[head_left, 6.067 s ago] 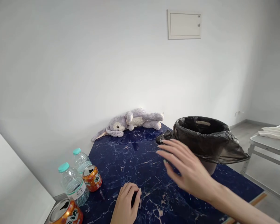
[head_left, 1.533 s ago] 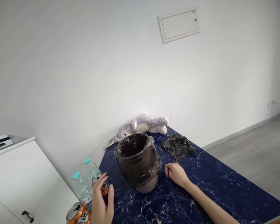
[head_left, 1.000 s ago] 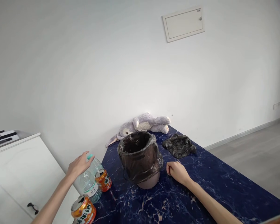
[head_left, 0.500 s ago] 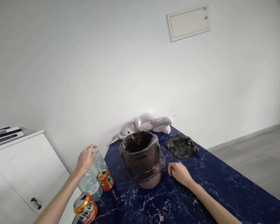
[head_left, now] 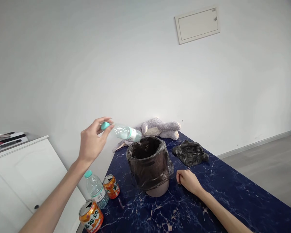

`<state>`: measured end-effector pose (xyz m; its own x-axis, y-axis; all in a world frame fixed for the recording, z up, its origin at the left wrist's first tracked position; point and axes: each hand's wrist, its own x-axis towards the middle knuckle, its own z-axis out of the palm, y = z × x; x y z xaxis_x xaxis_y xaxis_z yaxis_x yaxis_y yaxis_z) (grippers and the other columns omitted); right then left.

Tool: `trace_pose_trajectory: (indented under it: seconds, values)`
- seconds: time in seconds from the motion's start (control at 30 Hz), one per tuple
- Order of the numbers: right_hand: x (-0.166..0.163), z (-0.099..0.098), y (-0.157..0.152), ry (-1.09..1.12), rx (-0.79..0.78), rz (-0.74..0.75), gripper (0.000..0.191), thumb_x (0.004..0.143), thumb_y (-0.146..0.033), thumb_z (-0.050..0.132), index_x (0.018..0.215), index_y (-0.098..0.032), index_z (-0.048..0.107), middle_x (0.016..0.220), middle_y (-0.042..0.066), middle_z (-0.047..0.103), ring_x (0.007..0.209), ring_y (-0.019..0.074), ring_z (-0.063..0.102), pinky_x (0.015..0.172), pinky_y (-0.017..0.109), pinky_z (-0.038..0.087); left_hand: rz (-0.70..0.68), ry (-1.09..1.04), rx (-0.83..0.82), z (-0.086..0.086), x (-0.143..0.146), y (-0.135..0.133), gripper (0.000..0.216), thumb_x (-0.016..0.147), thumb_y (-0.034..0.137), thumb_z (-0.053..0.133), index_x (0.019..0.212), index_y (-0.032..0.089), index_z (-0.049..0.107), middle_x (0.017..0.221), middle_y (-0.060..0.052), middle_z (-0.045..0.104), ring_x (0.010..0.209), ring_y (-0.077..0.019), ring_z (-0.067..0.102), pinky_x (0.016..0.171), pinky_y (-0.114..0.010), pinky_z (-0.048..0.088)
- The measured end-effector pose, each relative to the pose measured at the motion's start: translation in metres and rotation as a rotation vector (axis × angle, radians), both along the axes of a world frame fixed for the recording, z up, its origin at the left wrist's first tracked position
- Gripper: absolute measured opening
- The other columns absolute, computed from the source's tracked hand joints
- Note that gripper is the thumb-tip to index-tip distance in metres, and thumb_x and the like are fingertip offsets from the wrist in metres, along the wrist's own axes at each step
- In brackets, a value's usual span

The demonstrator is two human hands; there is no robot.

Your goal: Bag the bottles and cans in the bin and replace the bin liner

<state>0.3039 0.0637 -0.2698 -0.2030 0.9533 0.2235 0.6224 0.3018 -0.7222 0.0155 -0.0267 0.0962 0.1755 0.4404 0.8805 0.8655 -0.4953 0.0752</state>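
Observation:
Pinched by its turquoise cap, a clear plastic bottle (head_left: pixel 123 131) is in my left hand (head_left: pixel 93 137). The bottle is tilted nearly flat, its base reaching the near-left rim of a trash bin (head_left: pixel 150 171) lined with a black bag. My right hand (head_left: pixel 188 181) rests curled on the table to the right of the bin; whether its fingers hold anything is hidden. Below my left forearm stand a second bottle (head_left: pixel 97 191) and two opened orange soda cans, one behind (head_left: pixel 112 187) and one in front (head_left: pixel 91 216).
A grey plush rabbit (head_left: pixel 157 128) lies behind the bin against the wall. A crumpled black plastic bag (head_left: pixel 190 153) sits on the dark blue marbled table (head_left: pixel 223 194), right of the bin. To the left is a white cabinet (head_left: pixel 19 181).
My left hand has lifted the rear bottle from the table and swung it up and right, tipping it from upright to nearly level by the bin. My right hand stays put.

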Motion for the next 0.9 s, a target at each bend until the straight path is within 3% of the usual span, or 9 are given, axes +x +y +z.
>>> trace_pose_trajectory:
  seconds: [0.1, 0.2, 0.37, 0.5, 0.6, 0.67, 0.8, 0.9]
  values:
    - [0.0, 0.0, 0.0, 0.0, 0.003, 0.002, 0.036, 0.083, -0.003, 0.044, 0.065, -0.024, 0.067, 0.075, -0.002, 0.078, 0.079, 0.0167, 0.072, 0.075, 0.023, 0.041, -0.097, 0.077, -0.143, -0.005, 0.027, -0.003, 0.043, 0.096, 0.057, 0.068, 0.123, 0.024, 0.072, 0.114, -0.003, 0.081, 0.103, -0.0218, 0.078, 0.103, -0.04, 0.06]
    - [-0.001, 0.0, 0.0, 0.004, 0.009, 0.001, 0.036, 0.084, -0.003, 0.044, 0.065, -0.024, 0.067, 0.074, -0.001, 0.078, 0.078, 0.0164, 0.072, 0.077, 0.023, 0.042, -0.126, 0.174, -0.345, -0.022, 0.042, 0.005, 0.042, 0.098, 0.058, 0.063, 0.119, 0.024, 0.073, 0.115, -0.004, 0.081, 0.101, -0.023, 0.077, 0.095, -0.04, 0.062]
    - [-0.001, -0.001, 0.001, 0.007, 0.015, 0.005, 0.036, 0.084, -0.003, 0.044, 0.065, -0.024, 0.067, 0.073, -0.002, 0.078, 0.076, 0.016, 0.071, 0.079, 0.022, 0.042, -0.112, 0.272, -0.564, -0.056, 0.048, 0.029, 0.034, 0.098, 0.048, 0.061, 0.122, 0.026, 0.073, 0.116, -0.005, 0.081, 0.097, -0.0247, 0.076, 0.085, -0.038, 0.061]
    - [-0.001, -0.001, 0.002, 0.005, 0.014, 0.007, 0.036, 0.083, -0.003, 0.044, 0.065, -0.024, 0.067, 0.073, -0.002, 0.078, 0.074, 0.0159, 0.071, 0.076, 0.022, 0.042, -0.093, 0.321, -0.682, -0.072, 0.043, 0.044, 0.03, 0.089, 0.042, 0.071, 0.114, 0.026, 0.076, 0.11, -0.004, 0.083, 0.1, -0.026, 0.078, 0.083, -0.034, 0.06]
    - [-0.001, -0.001, 0.002, 0.003, 0.014, 0.005, 0.035, 0.083, -0.004, 0.044, 0.065, -0.024, 0.067, 0.073, -0.002, 0.078, 0.074, 0.0161, 0.071, 0.075, 0.023, 0.042, -0.088, 0.361, -0.773, -0.073, 0.037, 0.048, 0.026, 0.084, 0.043, 0.075, 0.104, 0.026, 0.079, 0.104, -0.001, 0.084, 0.099, -0.0245, 0.079, 0.085, -0.03, 0.06]
    - [0.0, -0.002, 0.002, 0.003, 0.012, 0.007, 0.035, 0.083, -0.004, 0.044, 0.066, -0.024, 0.068, 0.073, -0.002, 0.078, 0.074, 0.0161, 0.071, 0.075, 0.023, 0.042, -0.046, 0.362, -0.784, -0.069, 0.032, 0.046, 0.029, 0.089, 0.05, 0.068, 0.104, 0.027, 0.08, 0.108, -0.002, 0.084, 0.099, -0.0242, 0.079, 0.086, -0.03, 0.06]
    - [0.0, -0.002, 0.002, 0.006, 0.013, 0.008, 0.035, 0.082, -0.004, 0.044, 0.065, -0.024, 0.067, 0.073, -0.001, 0.077, 0.075, 0.0161, 0.071, 0.075, 0.023, 0.041, 0.151, 0.328, -0.706, -0.054, 0.005, 0.042, 0.047, 0.099, 0.057, 0.046, 0.113, 0.025, 0.077, 0.123, -0.006, 0.08, 0.107, -0.0279, 0.076, 0.095, -0.036, 0.057]
    - [0.0, -0.002, 0.002, 0.007, 0.014, 0.009, 0.036, 0.083, -0.004, 0.044, 0.064, -0.024, 0.066, 0.074, -0.002, 0.077, 0.076, 0.0159, 0.071, 0.075, 0.023, 0.041, 0.342, 0.326, -0.678, -0.044, -0.036, 0.043, 0.051, 0.096, 0.056, 0.041, 0.117, 0.022, 0.074, 0.132, -0.011, 0.076, 0.122, -0.0345, 0.07, 0.105, -0.044, 0.052]
